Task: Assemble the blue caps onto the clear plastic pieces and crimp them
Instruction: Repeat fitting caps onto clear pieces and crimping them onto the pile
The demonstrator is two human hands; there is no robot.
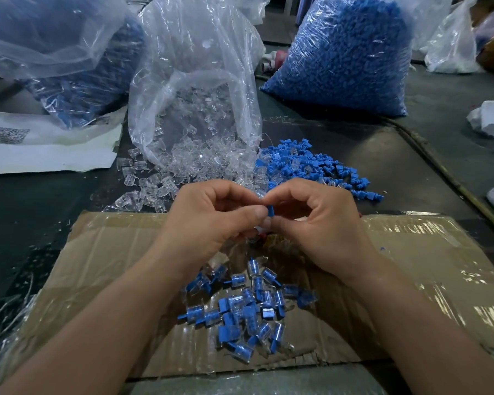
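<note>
Both bare forearms reach in from the lower corners and converge toward the middle, wrists well apart. The left hand (211,220) and right hand (322,223) meet fingertip to fingertip, backs turned up, fingers curled inward. Thumbs and forefingers of both hands pinch a small blue cap (270,211) between them; the remaining fingers curl under the palms, partly hidden

Blue cap (270,210) mostly behind fingertips (259,212)

The caps (320,166) were blue, the plastic pieces (160,189) clear, the cardboard (411,252) brown, the table (368,155) dark grey, the paper (54,155) white with a black speckled code (9,135).
</note>
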